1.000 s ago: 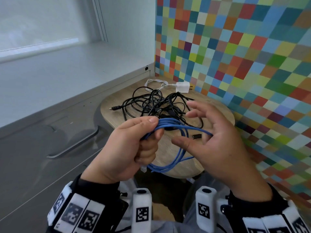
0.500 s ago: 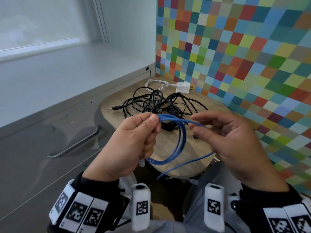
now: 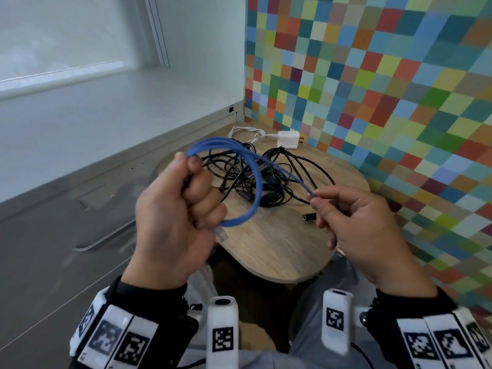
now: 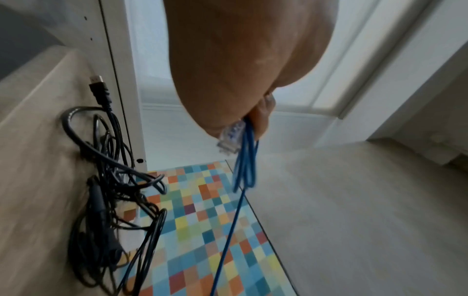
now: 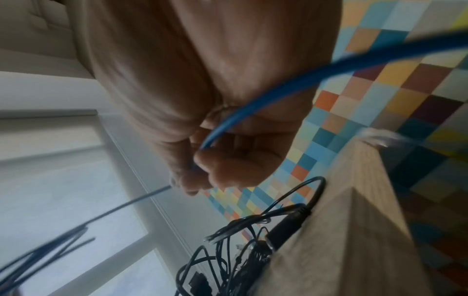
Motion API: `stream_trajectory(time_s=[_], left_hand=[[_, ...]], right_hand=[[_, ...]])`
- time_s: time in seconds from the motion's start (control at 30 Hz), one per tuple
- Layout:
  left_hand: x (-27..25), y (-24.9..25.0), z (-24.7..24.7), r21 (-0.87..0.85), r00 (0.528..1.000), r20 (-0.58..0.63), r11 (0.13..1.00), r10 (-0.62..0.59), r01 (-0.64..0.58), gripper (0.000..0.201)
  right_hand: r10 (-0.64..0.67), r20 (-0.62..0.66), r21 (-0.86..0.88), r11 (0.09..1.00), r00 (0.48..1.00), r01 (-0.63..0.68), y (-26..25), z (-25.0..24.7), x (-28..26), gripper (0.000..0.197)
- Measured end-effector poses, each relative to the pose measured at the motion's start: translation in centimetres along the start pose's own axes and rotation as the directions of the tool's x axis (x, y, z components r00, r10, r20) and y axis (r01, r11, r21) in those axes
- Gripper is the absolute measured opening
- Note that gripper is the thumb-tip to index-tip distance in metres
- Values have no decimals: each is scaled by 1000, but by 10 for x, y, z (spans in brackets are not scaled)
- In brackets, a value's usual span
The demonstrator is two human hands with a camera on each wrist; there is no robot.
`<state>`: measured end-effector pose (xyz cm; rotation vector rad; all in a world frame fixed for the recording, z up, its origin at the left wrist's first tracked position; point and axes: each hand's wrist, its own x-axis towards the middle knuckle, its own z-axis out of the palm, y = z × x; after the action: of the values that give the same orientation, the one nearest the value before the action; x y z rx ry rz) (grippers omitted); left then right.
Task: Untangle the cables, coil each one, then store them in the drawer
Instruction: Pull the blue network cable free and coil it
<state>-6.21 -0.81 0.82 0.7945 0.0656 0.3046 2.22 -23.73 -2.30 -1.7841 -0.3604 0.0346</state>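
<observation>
Blue cable [image 3: 250, 166] coil lifted, now strung between both hands.

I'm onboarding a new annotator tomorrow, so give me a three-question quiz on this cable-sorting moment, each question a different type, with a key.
1. True or false: the left hand grips the coiled loops of the blue cable.
2. Multiple choice: where is the white charger?
A. in the right hand
B. on the wooden table, near the checkered wall
C. inside the drawer
3. Fill in: the black cables lie in a tangled ____ on the table.

Key
1. True; a clear plug sticks out below the fist.
2. B.
3. Pile; the right hand only pinches the blue cable's free run.
</observation>
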Motion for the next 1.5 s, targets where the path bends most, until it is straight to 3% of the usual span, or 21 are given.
stream_trajectory(time_s=[0.1,0.17,0.23,0.3,0.37,0.47,0.53,0.63,0.77,0.97,1.13,1.23,1.3,1.4,1.5], left_hand=[[1,6,-4,-21,986,-121,993,114,-118,35],[1,2,-1,80,971,-143,980,192,-182,34],[1,-9,2,273,950,-113,929,290,-251,33],[-2,-23,4,527,934,6,793,357,-306,30],[-6,-36,5,734,924,183,580,335,-355,24],[-11,-48,9,863,899,371,270,232,-426,22],[-13,-49,12,865,881,419,197,221,-461,26],[-12,-45,14,859,868,443,172,223,-482,30],[-13,-46,14,854,884,442,230,153,-467,27],[-10,-45,15,853,901,426,293,87,-432,27],[-6,-33,5,876,920,390,318,-24,-363,34],[-3,-22,-2,808,923,363,537,-130,-242,46],[-4,-18,-1,714,909,361,688,-208,-126,43],[-6,-21,2,587,881,386,809,-274,-6,35],[-8,-24,3,443,853,409,888,-324,125,35]], right_hand=[[43,21,-70,997,999,-41,3,-2,1,21],[12,19,-203,979,1000,-8,1,-1,0,20],[-47,37,-434,899,998,59,-5,4,-4,15],[-79,118,-628,766,990,137,-13,13,-9,17],[-78,239,-730,642,968,232,-23,25,-16,23],[-121,411,-723,560,904,404,-33,38,-26,25],[-172,448,-664,594,878,455,-36,38,-30,24],[-274,427,-583,646,862,494,-33,32,-28,28],[-383,408,-457,700,829,549,-34,30,-29,14],[-414,394,-335,767,821,548,-44,19,-30,3],[-458,220,-403,762,862,507,-50,-15,-25,18],[-498,141,-523,696,856,491,-43,-34,-16,19],[-536,109,-595,639,837,487,-36,-34,-11,22],[-583,18,-598,645,812,477,-30,-23,-8,27],[-580,-54,-510,716,812,477,-28,-10,-10,26]])
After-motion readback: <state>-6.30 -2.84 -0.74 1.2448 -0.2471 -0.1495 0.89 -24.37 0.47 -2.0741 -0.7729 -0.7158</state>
